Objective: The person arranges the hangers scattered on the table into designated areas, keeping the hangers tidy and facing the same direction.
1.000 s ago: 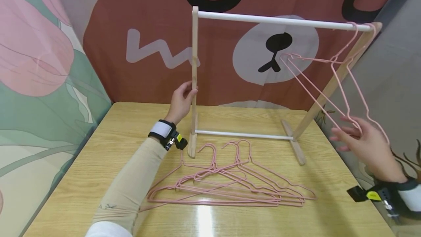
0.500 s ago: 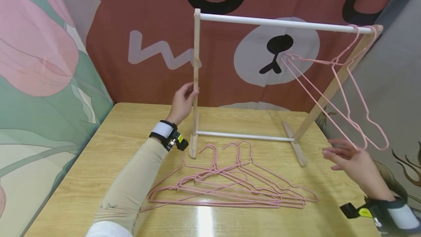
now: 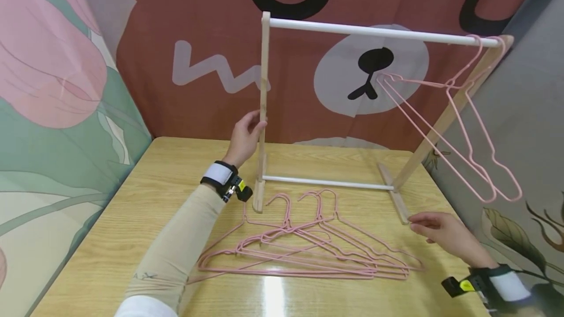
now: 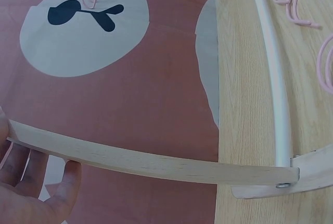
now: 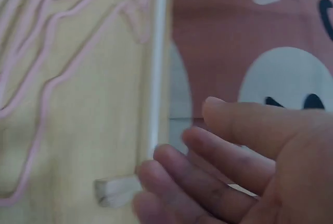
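A small clothes rack with wooden sides stands on the table. My left hand holds its left post, thumb in front and fingers behind. In the left wrist view, fingers curl beside that wooden post. Two pink hangers hang from the right end of the white top rail. My right hand is in the air by the front of the right foot, fingers loosely bent and holding nothing. Several pink hangers lie overlapped on the table in front of the rack.
A lower white bar joins the rack's sides near the table. Printed cloths hang behind and at both sides; the brown one closes off the back. The table's right edge runs below my right forearm.
My right hand has let go of the hanging hangers and moved down and left toward the rack's right foot. The left hand stays on the post.
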`<state>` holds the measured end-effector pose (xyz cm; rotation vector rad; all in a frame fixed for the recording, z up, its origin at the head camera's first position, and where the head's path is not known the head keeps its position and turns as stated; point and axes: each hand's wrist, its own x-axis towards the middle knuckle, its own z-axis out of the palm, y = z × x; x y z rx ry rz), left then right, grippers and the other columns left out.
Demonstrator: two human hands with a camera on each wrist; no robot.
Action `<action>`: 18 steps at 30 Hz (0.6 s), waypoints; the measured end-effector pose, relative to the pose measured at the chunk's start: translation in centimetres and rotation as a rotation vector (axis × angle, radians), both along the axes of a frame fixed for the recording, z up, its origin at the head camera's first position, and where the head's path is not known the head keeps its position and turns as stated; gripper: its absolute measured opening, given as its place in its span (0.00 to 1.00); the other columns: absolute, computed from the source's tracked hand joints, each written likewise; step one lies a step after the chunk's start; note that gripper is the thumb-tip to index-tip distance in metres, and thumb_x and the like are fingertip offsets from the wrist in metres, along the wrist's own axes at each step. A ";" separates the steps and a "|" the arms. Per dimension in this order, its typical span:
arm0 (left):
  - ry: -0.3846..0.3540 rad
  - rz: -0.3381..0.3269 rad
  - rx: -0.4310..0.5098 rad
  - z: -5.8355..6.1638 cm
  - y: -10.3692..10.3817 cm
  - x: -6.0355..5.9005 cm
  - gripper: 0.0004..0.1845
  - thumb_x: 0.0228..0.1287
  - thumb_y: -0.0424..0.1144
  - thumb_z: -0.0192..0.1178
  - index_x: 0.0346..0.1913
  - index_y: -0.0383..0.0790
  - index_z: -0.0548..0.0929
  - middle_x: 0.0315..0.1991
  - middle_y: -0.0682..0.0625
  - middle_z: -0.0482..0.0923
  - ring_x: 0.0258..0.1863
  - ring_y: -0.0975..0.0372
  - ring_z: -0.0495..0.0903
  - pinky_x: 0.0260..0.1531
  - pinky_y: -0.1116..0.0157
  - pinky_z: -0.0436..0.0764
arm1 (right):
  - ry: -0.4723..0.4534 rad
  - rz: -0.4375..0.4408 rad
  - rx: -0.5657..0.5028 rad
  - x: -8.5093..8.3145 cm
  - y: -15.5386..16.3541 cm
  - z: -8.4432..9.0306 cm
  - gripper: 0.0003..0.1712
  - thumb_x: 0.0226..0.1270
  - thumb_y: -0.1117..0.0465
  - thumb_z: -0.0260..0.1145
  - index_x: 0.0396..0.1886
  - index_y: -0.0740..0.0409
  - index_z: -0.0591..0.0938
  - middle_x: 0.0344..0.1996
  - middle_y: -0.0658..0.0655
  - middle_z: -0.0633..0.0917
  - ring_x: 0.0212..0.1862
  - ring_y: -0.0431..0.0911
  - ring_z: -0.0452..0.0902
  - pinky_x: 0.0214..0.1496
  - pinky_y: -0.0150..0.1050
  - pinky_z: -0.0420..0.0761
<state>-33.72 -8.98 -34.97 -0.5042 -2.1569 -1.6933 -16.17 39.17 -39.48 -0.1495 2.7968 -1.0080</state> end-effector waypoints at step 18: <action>0.010 0.001 -0.005 -0.3 0.0 -0.3 0.19 0.77 0.36 0.56 0.65 0.31 0.76 0.56 0.36 0.80 0.54 0.50 0.79 0.57 0.54 0.80 | 0.102 0.225 0.271 -0.5 -1.7 -6.2 0.09 0.63 0.60 0.75 0.41 0.57 0.86 0.31 0.43 0.83 0.34 0.34 0.76 0.35 0.35 0.80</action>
